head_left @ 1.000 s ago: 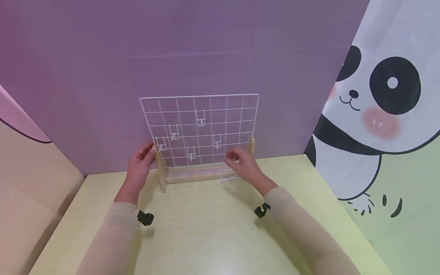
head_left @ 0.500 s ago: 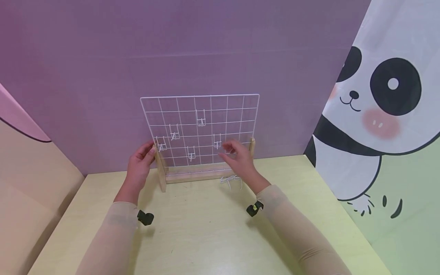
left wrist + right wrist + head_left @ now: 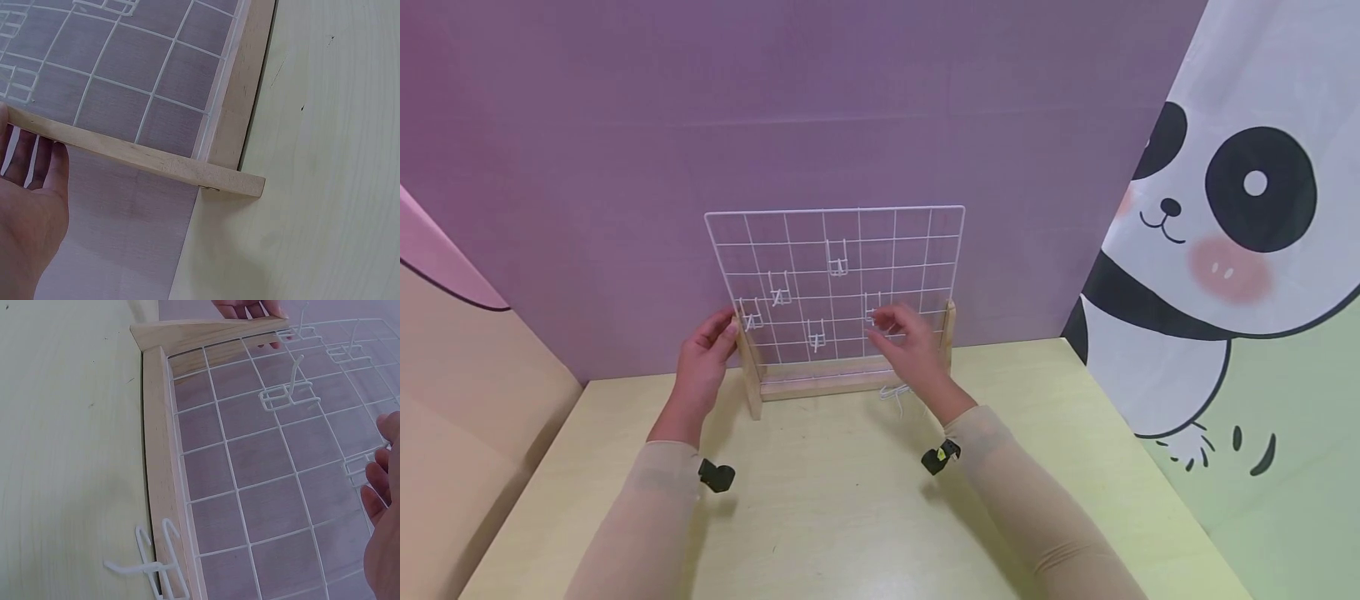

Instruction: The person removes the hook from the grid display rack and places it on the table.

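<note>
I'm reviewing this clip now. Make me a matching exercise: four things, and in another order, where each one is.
1. left hand
2. right hand
3. loose hook
4. wire grid

A. beside a hung hook
B. set in a wooden stand
C. gripping a side post
D. down by the bottom bar

Pairs: 1-C, 2-A, 3-D, 4-B
</note>
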Demonstrator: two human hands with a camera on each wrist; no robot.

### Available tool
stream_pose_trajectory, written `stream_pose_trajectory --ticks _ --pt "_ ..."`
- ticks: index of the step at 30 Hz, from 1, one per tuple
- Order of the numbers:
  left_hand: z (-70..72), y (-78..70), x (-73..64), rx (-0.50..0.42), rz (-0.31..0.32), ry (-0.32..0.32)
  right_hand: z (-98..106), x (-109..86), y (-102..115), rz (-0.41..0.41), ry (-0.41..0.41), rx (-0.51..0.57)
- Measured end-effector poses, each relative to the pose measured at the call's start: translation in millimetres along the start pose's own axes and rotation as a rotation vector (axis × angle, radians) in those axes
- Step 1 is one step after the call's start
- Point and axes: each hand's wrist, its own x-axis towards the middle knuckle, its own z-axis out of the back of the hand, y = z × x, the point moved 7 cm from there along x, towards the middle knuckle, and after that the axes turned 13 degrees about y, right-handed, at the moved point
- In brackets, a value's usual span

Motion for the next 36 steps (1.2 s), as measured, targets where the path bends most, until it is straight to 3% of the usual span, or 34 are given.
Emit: stream_pose_trajectory --ticks 19,30,36 --pt "-0.1 -0.1 0.8 -0.012 0.0 0.002 -2.8 1.6 -7.4 -0.037 -0.039 0.135" --pt "-0.4 0.6 1.2 -0.029 0.005 0.0 -2.9 2.1 -8.5 -0.085 -0.039 0.127" --pt "1.1 0.4 2.3 0.012 -0.007 0.014 -1.5 5.9 -4.3 -0.034 -0.07 0.128"
